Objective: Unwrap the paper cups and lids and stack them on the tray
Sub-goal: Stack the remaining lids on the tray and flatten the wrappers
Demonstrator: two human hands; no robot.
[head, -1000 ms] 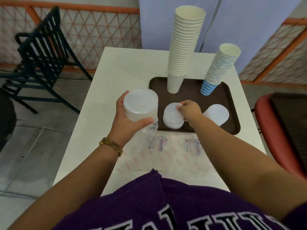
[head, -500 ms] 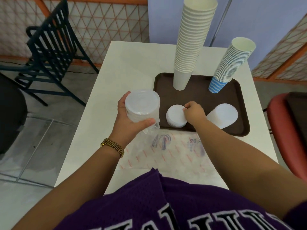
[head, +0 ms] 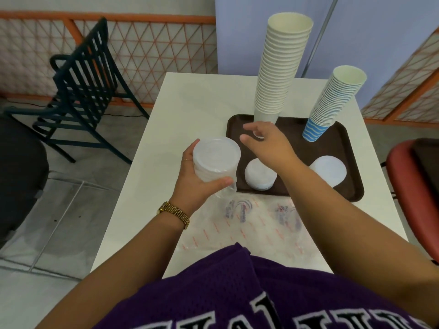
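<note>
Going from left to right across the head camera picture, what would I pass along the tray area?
Dark slatted chair → lid stack held in the left hand → small lid pile on the brown tray → blue-striped cup stack → red chair.

Single head view, steeply down over the table [head: 190, 103], close
</note>
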